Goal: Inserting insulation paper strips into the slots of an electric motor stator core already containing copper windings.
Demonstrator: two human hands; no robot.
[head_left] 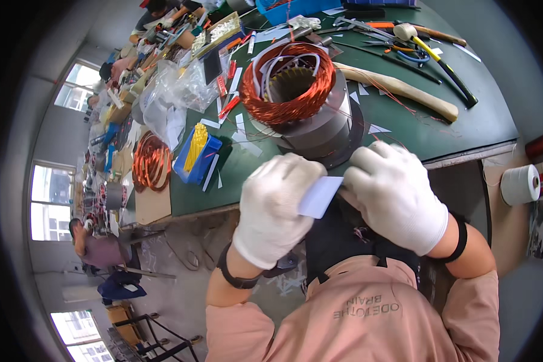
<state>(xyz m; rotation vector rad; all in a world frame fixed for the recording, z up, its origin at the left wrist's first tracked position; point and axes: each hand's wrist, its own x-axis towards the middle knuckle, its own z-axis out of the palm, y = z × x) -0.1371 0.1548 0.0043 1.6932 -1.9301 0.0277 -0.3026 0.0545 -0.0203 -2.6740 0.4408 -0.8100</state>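
In my white-gloved left hand (276,205), a small pale bluish-white sheet of stiff paper (321,198) is pinched, its free end pointing right. My right hand (395,196), also gloved, is closed close to the sheet's right corner. Its fingertips are turned away, so whether it grips the sheet or something else is hidden. Just beyond both hands a motor stator (317,136) stands on the green table, apart from them. A thick ring of copper windings (268,108) rises from its top, with white strips inside the ring.
A blue bin (190,161) of yellow strips and copper coils (151,161) lie left. Plastic bags (178,87) clutter the far left. At right are a wooden handle (398,90), a mallet (434,57) and a thread spool (520,185). Another person (102,246) sits far left.
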